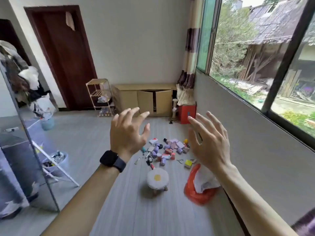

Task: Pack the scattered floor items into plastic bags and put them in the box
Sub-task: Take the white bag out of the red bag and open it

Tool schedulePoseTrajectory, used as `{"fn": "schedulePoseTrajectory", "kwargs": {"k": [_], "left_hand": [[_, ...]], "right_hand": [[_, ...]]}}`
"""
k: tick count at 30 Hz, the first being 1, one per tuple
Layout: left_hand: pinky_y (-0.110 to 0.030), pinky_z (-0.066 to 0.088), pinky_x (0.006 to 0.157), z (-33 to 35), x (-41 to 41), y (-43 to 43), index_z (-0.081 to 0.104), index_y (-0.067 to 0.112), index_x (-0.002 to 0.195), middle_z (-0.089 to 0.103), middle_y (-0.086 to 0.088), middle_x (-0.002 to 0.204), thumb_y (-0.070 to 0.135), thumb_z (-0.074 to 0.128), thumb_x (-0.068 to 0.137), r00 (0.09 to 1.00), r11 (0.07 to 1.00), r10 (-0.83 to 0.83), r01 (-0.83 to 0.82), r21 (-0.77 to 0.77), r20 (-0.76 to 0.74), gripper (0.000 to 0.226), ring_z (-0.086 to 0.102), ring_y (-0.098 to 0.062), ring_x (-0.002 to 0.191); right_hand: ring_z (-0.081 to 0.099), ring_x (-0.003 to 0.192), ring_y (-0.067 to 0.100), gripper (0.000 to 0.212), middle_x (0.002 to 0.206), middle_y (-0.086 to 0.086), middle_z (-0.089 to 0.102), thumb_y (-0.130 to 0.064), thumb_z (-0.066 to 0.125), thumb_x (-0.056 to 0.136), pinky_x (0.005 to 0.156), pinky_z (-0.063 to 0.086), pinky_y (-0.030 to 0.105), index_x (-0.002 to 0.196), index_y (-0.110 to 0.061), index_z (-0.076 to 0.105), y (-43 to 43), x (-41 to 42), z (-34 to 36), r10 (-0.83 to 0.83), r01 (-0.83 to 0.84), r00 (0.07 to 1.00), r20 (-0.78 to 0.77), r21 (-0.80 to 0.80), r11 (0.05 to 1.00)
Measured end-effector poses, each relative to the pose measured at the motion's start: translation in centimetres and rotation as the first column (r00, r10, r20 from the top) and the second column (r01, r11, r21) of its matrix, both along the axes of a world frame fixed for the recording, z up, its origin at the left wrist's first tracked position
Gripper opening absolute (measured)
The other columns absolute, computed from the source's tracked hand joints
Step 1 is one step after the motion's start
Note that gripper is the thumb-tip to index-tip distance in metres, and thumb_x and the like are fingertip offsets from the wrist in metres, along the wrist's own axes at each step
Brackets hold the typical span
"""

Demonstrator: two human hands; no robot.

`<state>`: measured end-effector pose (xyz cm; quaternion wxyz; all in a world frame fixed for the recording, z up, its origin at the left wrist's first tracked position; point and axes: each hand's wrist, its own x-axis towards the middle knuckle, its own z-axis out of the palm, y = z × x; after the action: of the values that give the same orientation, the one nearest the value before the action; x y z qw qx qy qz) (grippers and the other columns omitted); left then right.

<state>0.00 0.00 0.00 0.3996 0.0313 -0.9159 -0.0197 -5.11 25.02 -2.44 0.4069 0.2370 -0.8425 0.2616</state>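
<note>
— Hands?
— Left hand point(127, 133) and right hand point(209, 142) raised side by side, fingers spread wide and slightly bent, gripping nothing. Black watch point(112, 160) on the left wrist.
— Scattered items point(165, 150)?
— Piled on the floor point(129, 201) at 12 o'clock from the egg-patterned stool point(157, 178).
— Bags and box?
— Plastic bags point(199, 183), orange and white, crumpled at 3 o'clock from the stool, by the wall point(255, 150). Red box point(186, 114) at 1 o'clock, well beyond the pile, against the same wall.
</note>
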Motion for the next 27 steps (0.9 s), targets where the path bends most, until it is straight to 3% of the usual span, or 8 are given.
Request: {"fn": "schedulePoseTrajectory", "kwargs": {"k": [8,13,17,22,27], "left_hand": [[-0.043,0.043,0.094,-10.1,-10.8,-5.2,0.068,0.035,0.118,0.063,-0.001,0.127,0.042,0.057,0.081,0.95,0.998,-0.05,0.04,0.038,0.309,0.039,0.056,-0.026,0.118],[-0.043,0.046,0.09,-16.6,-18.1,-5.3,0.07,0.038,0.113,0.066,0.003,0.121,0.046,0.055,0.075,0.818,0.995,-0.095,0.058,0.082,0.567,0.041,0.061,-0.023,0.111],[-0.044,0.045,0.092,-20.3,-25.8,-3.7,0.07,0.04,0.112,0.066,0.004,0.121,0.046,0.059,0.075,0.749,0.99,-0.138,0.086,0.112,0.647,0.039,0.06,-0.021,0.113],[-0.043,0.032,0.107,-23.7,-37.5,-0.3,0.057,0.044,0.129,0.054,0.006,0.139,0.054,0.045,0.085,0.643,0.976,-0.211,0.179,0.123,0.737,0.047,0.045,-0.018,0.13],[-0.041,0.028,0.108,-26.1,-48.8,3.2,0.049,0.045,0.135,0.047,0.008,0.144,0.056,0.042,0.09,0.525,0.97,-0.222,0.206,0.131,0.821,0.047,0.038,-0.017,0.134]], "right_hand": [[0.051,0.133,0.028,0.037,0.128,-0.002,0.067,-0.038,0.047,0.093,0.102,0.045,0.052,0.119,-0.029,0.071,-3.4,-8.0,-9.5,-0.1,0.078,0.961,0.258,0.093,0.993],[0.053,0.131,0.027,0.042,0.126,-0.004,0.068,-0.041,0.043,0.089,0.104,0.045,0.047,0.117,-0.031,0.072,-3.7,-13.3,-14.6,-0.185,0.123,0.863,0.47,0.161,0.979],[0.054,0.13,0.029,0.043,0.125,-0.002,0.069,-0.044,0.042,0.089,0.101,0.048,0.05,0.117,-0.031,0.072,-2.8,-18.9,-18.8,-0.237,0.116,0.778,0.582,0.237,0.965],[0.055,0.129,0.031,0.044,0.124,-0.002,0.07,-0.046,0.041,0.09,0.101,0.048,0.051,0.117,-0.031,0.073,-0.7,-28.3,-22.2,-0.303,0.143,0.691,0.656,0.288,0.947],[0.055,0.128,0.03,0.048,0.125,0.0,0.069,-0.048,0.036,0.09,0.106,0.045,0.047,0.119,-0.033,0.071,2.8,-38.4,-24.9,-0.354,0.161,0.579,0.735,0.323,0.933]]}}
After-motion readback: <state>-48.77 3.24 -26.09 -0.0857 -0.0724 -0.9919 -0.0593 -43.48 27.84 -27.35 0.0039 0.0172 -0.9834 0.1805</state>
